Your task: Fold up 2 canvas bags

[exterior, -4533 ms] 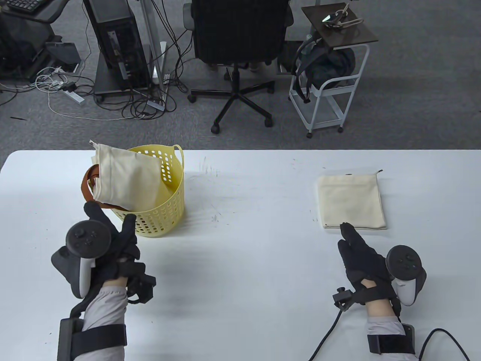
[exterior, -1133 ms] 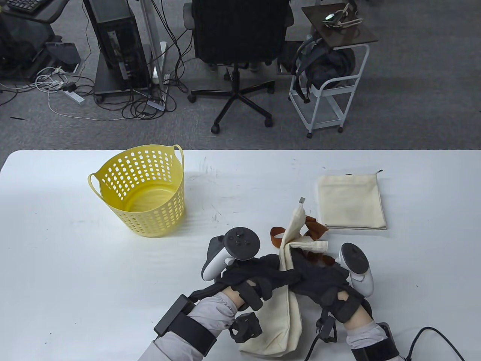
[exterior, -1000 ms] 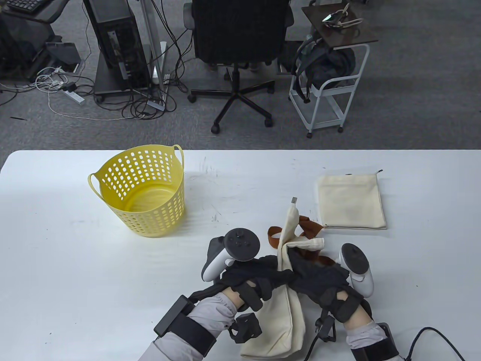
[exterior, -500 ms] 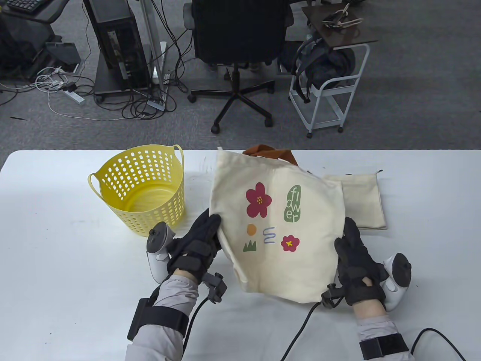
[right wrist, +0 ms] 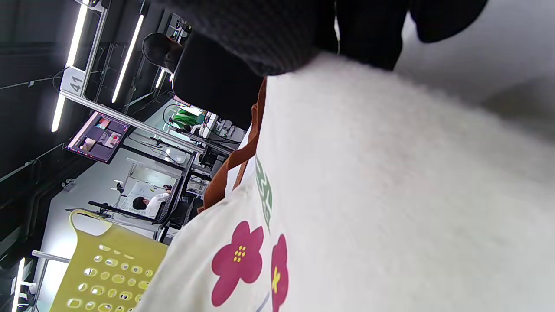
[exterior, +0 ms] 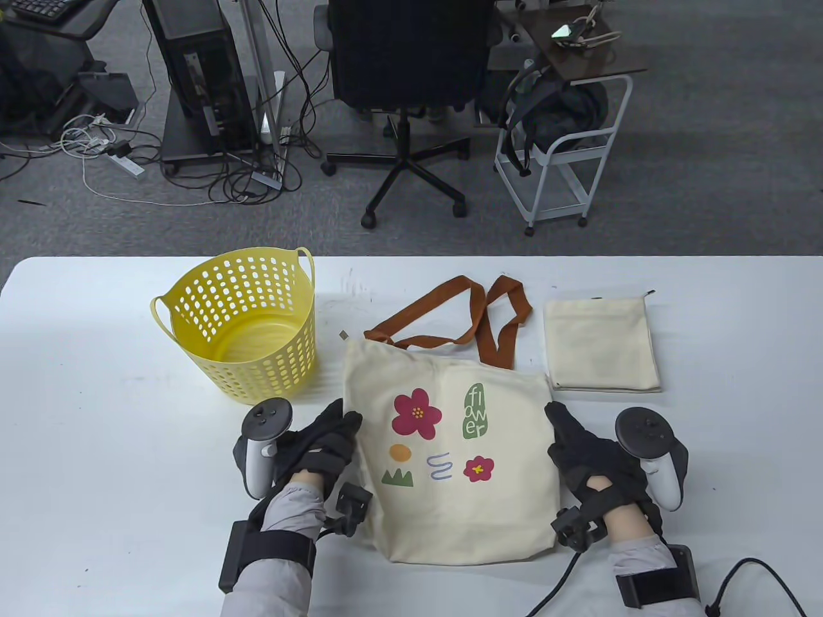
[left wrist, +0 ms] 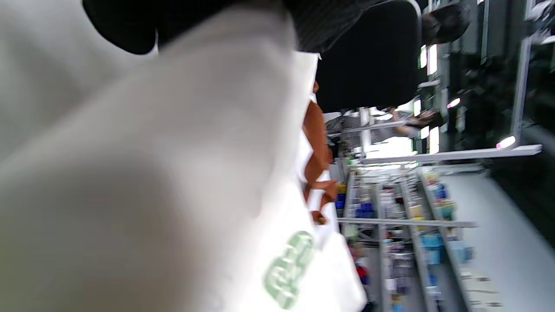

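Cream canvas tote bag lies spread flat on the white counter, printed side up: red flowers, a green "flower" label, an orange dot, a blue squiggle. Its brown handles lie splayed on the counter beyond the bag mouth, toward the far edge.

Left hand is at the bag's left edge, right hand at its right edge, about mid-height on each side. Left fingers reach to the fabric edge; right fingers do likewise. In the right wrist view the gloved fingers sit on top of the canvas at the top of the frame. In the left wrist view the gloved fingers are also against the cloth, though that frame is blurred. Whether either hand pinches the edge or only rests on it: cannot tell.

Second bag, a plain folded canvas bag, lies as a neat rectangle on the counter just right of the handles and beyond the right hand, apart from the tote.

Yellow perforated basket stands upright on the counter to the left of the tote, near its top-left corner but not touching. It also shows in the right wrist view, past the flower print.
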### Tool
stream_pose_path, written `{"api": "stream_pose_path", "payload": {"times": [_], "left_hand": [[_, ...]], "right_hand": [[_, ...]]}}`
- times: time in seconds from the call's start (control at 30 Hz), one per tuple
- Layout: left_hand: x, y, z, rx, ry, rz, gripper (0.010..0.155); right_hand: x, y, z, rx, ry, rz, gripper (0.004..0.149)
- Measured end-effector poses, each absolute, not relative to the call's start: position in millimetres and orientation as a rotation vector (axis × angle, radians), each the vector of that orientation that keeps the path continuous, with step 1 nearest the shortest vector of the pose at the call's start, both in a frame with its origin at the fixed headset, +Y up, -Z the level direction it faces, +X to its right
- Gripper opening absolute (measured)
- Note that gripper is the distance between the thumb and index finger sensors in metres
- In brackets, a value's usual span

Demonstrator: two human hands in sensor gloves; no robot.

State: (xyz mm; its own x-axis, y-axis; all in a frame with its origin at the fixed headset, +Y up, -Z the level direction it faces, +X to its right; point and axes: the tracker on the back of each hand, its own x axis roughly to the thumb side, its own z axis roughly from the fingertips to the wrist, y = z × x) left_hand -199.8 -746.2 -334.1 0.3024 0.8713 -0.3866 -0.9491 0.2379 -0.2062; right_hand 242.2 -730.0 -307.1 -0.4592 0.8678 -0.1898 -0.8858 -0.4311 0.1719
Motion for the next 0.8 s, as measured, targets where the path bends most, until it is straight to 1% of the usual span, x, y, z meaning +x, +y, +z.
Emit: {"api": "stream_pose_path", "payload": {"times": [0.1,0.13,0.23,0.3,0.4,0.5,0.6,0.67,0.8], "left_hand": [[-214.7,-734.5,-330.7,-0.433,0.181,1.081,0.065],[-217.5,-729.1,-328.3,-0.404,0.163,0.996,0.064],[-216.7,-719.6,-321.0,-0.330,0.097,0.807,0.063],[-211.5,-719.6,-317.3,-0.316,0.036,0.754,0.062],[-199.9,-727.6,-311.3,-0.315,-0.082,0.669,0.060],[-189.6,-740.0,-305.5,-0.282,-0.144,0.519,0.058],[-183.6,-754.0,-302.9,-0.303,-0.165,0.436,0.058],[-185.1,-761.4,-303.3,-0.336,-0.164,0.407,0.061],[-189.7,-761.4,-304.6,-0.331,-0.155,0.381,0.066]], "right_hand": [[243.4,-726.6,-305.7,-0.106,0.281,2.038,0.064],[243.3,-724.9,-305.2,-0.107,0.283,2.059,0.064],[241.3,-720.8,-304.3,-0.078,0.285,2.119,0.061],[238.6,-721.0,-303.9,-0.058,0.320,2.140,0.058],[234.1,-726.6,-303.7,-0.022,0.432,2.185,0.056],[230.1,-737.1,-303.4,0.017,0.535,2.217,0.055],[228.5,-749.9,-304.6,0.036,0.604,2.219,0.056],[230.9,-760.7,-307.2,-0.004,0.641,2.223,0.057],[238.7,-767.7,-310.8,-0.023,0.633,2.227,0.056]]}}
